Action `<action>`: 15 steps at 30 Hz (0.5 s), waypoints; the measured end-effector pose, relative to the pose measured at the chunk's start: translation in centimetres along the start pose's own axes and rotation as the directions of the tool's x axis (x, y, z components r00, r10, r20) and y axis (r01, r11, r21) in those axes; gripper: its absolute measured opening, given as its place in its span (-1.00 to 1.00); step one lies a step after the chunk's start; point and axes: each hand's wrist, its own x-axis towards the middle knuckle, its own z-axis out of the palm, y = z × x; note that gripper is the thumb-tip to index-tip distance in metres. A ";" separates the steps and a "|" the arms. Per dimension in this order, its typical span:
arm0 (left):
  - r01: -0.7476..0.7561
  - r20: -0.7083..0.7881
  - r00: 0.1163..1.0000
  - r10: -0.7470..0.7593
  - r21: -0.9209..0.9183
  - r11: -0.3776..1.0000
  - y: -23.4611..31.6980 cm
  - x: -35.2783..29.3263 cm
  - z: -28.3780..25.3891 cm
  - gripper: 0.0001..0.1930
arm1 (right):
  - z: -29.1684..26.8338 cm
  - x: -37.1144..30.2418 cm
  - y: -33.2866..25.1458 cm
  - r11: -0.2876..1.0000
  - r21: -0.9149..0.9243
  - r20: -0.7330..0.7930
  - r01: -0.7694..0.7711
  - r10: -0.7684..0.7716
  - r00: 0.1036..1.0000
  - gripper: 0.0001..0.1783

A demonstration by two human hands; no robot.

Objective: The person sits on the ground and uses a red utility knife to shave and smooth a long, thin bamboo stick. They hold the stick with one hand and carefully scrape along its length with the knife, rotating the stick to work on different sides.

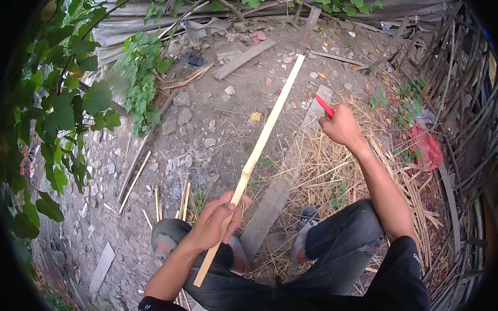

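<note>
A long, pale bamboo strip (261,142) slants from my lap up and away to the right, with a node partway along it. My left hand (212,221) is closed around its lower part, above my left knee. Out to the right, my right hand (342,126) is closed on a slim red tool (324,105) with a tapered end; the rest of it is hidden in the fist, so its exact kind does not show. The tool is apart from the strip. Below them a grey wooden plank (278,193) lies on the ground between my feet.
Shavings and thin strips (326,164) litter the ground at right, beside a red plastic bag (426,147) and a stick fence (450,93). More cut strips (184,196) lie by my left knee. Leafy vines (61,107) hang at left; a short board (244,59) lies farther off.
</note>
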 end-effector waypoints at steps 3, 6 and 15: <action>0.042 -0.078 0.996 -0.032 0.128 0.991 0.1 2.1 0.1 -0.66 | 0.7 -2.2 -4.3 0.989 0.021 0.143 0.146 -0.148 0.979 -0.75; -0.067 -0.182 0.977 0.111 0.231 0.971 -1.9 3.1 0.8 -0.65 | 2.9 -4.0 -6.5 0.960 0.034 0.302 0.278 -0.275 0.913 -0.76; 0.025 -0.302 0.943 0.140 0.486 0.874 -2.8 3.2 0.5 -0.69 | 7.1 -6.4 -8.1 0.954 0.090 0.450 0.287 -0.296 0.842 -0.76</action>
